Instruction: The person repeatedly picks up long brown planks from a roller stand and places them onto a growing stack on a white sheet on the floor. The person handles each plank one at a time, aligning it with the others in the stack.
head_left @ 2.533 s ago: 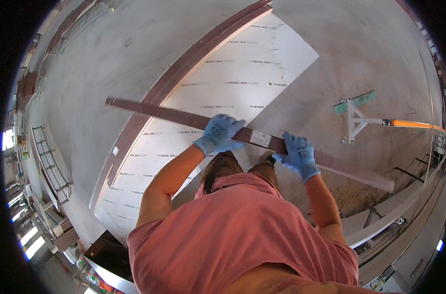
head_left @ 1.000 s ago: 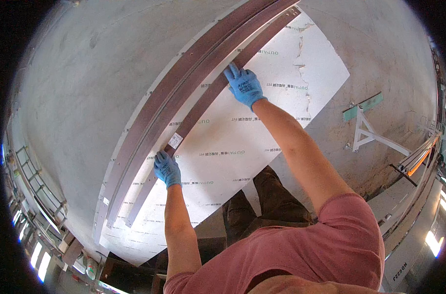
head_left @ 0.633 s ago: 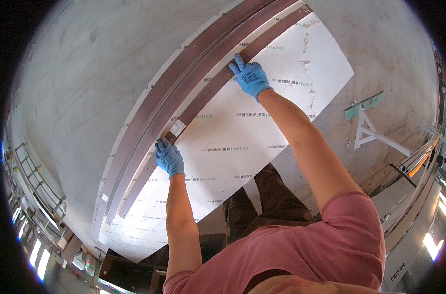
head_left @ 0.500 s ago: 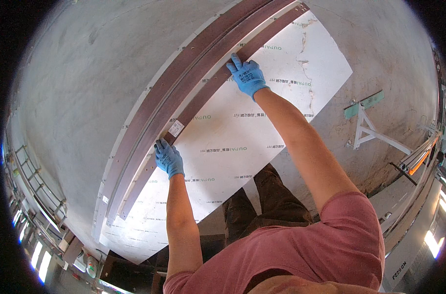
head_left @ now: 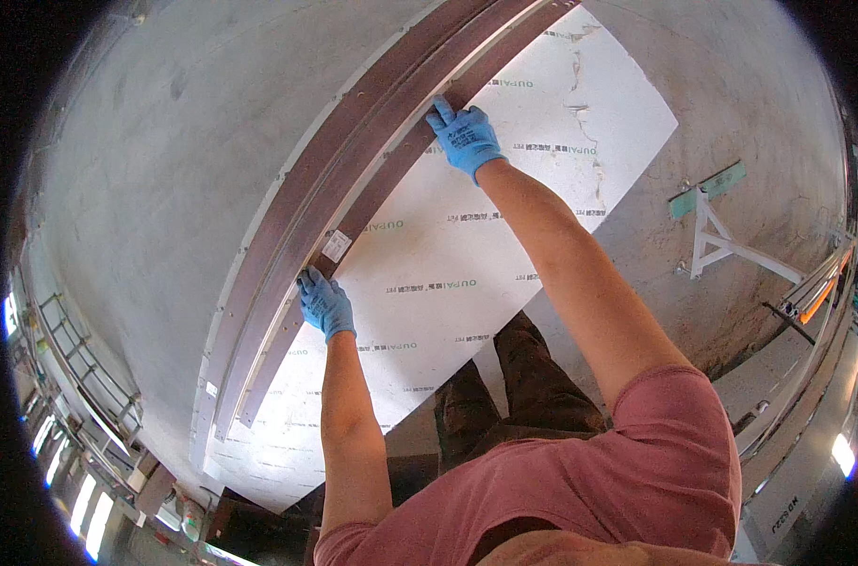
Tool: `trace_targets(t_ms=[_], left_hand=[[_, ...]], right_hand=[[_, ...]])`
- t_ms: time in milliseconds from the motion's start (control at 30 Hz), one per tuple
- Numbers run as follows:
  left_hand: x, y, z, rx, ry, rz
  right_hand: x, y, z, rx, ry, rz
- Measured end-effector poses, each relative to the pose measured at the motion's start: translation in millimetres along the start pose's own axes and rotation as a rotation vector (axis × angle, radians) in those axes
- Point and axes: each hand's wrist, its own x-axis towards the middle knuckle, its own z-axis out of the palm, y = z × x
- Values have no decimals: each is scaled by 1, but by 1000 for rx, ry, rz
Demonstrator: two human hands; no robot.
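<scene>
My left hand [head_left: 325, 304], in a blue work glove, has its fingers curled over the nearest long brown strip [head_left: 371, 209], just below a white label [head_left: 336, 245] on it. Farther up the same strip, my right hand [head_left: 467, 140], gloved alike, grips its edge with the forefinger reaching toward the adjoining strip. The undersides of both grips are hidden. Several brown strips lie side by side, with a pale gap beside the held one. Beneath them is a large white printed panel [head_left: 429, 259].
The panel's near edge lies in front of my legs [head_left: 533, 377]. A white metal bracket [head_left: 717, 236] with a green plate stands at the right. Long bars [head_left: 816, 292] are beyond it. A ladder-like metal frame [head_left: 80, 354] is at the far left, and a dark box [head_left: 255, 528] at the lower left.
The view has turned slightly, shifting the strips and panel in the picture. Both hands stay on the same strip, with little visible movement along it.
</scene>
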Motion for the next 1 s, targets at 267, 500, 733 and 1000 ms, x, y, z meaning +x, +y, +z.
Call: trace_targets(t_ms=[267, 500, 733, 1000], left_hand=[[-3, 12, -50, -31, -117, 30], [-90, 8, -40, -30, -144, 338], [-170, 56, -84, -89, -447, 621], [-251, 155, -132, 3, -509, 740]], right_hand=[[-163, 5, -25, 172, 165, -3], [-474, 34, -47, 455, -168, 488], [-705, 59, -88, 463, -82, 1087], [-865, 170, -93, 344, 266, 1250]])
